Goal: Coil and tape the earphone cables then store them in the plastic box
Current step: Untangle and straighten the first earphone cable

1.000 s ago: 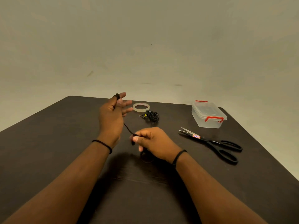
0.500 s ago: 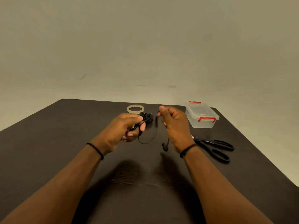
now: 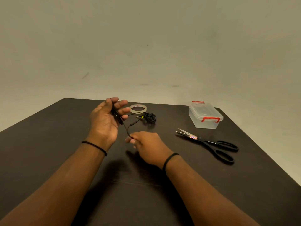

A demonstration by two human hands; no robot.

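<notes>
Left hand (image 3: 104, 121) raised above dark table (image 3: 48, 152), palm up, fingers loosely spread, black earphone cable (image 3: 126, 129) wound round them. Right hand (image 3: 146, 144) lower, fingertips pinching same cable just beside left wrist; short taut run between the two hands. Loose end with small inline piece trailing toward second earphone bundle (image 3: 149, 117), lying tangled on table near tape roll (image 3: 138, 108). Plastic box (image 3: 204, 117) at far right of table, lid on, red clasps, walls clear; contents cannot be made out. Scissors (image 3: 210, 143) flat on table just in front of box, blades slightly parted.
</notes>
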